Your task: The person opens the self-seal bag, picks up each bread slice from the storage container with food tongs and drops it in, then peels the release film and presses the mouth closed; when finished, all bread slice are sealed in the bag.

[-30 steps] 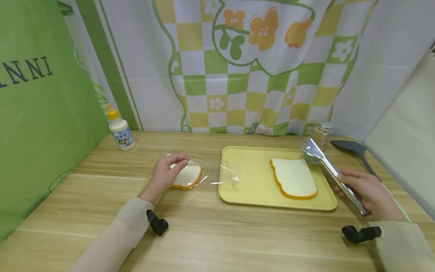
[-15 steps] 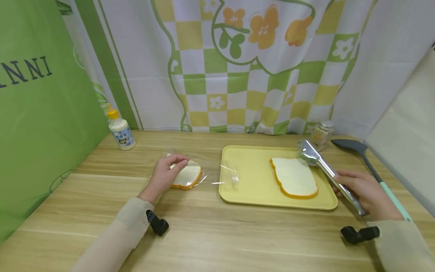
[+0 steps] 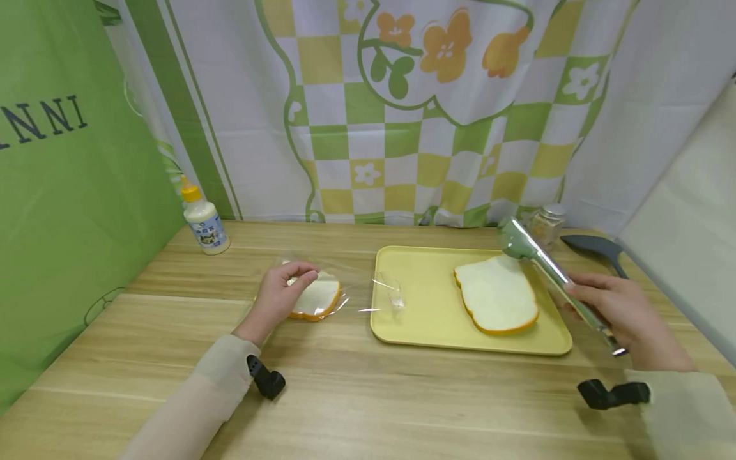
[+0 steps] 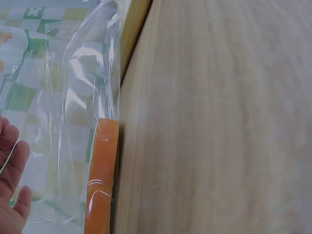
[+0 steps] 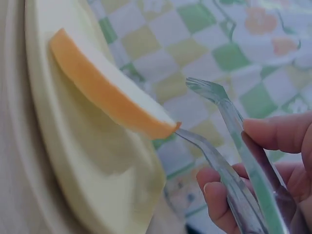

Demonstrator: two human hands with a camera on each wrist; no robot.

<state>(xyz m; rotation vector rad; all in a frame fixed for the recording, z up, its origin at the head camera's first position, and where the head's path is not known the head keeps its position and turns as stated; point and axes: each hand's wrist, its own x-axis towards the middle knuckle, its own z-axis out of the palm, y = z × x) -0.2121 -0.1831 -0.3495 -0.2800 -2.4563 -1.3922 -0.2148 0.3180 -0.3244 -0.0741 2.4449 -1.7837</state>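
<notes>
My left hand [image 3: 285,289] hovers over a clear plastic bag [image 3: 359,291] holding a bread slice [image 3: 319,297] with an orange crust. In the left wrist view its fingers [image 4: 18,158] are loosely bent and apart from the bagged slice's crust [image 4: 100,180]. My right hand [image 3: 623,313] grips metal tongs [image 3: 554,271] by their arms. The tongs stand spread, the lower tip under the far right corner of a second bread slice [image 3: 497,294], the upper tip above it. This slice [image 5: 107,87] tilts up at that end over the yellow tray [image 3: 420,306].
A white squeeze bottle [image 3: 207,227] with a yellow cap stands at the back left. At the back right are a glass jar [image 3: 547,225] and a spatula with a dark blade [image 3: 592,246]. A patterned curtain [image 3: 402,128] hangs behind the wooden table [image 3: 368,402].
The tongs' tips have moved left over the tray to the slice, whose far right corner has risen. The right hand has shifted slightly and turned the tongs. The left hand stays put.
</notes>
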